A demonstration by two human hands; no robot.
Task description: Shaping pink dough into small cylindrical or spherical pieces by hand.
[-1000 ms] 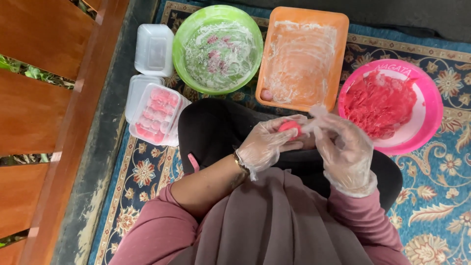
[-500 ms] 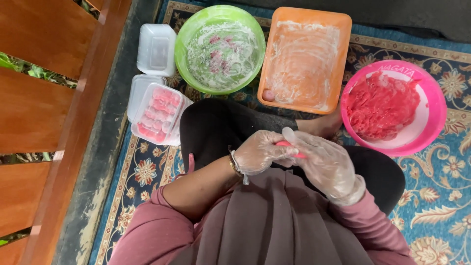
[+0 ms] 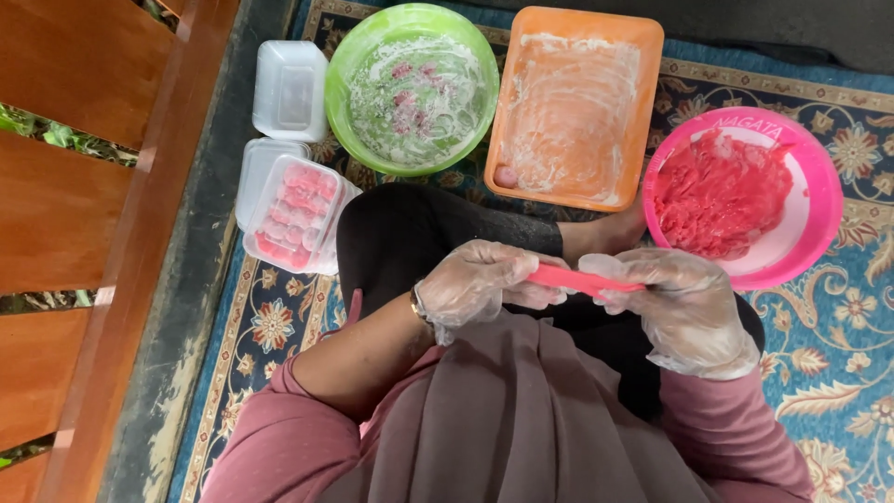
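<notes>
Both my hands wear clear plastic gloves and are held over my lap. Between them stretches a thin pink strip of dough. My left hand pinches its left end and my right hand pinches its right end. A pink bowl with red-pink dough stands just beyond my right hand. An orange tray dusted with white flour lies ahead, with one small pink ball at its near left corner.
A green bowl with white shreds and pink pieces is at the back left. Clear plastic boxes stand to its left; one open box holds several pink balls. A patterned blue rug lies underneath; wooden railing on the left.
The pink dough was a small lump held between both hands; my hands have drawn apart and lowered, and the dough is now stretched into a long thin strip.
</notes>
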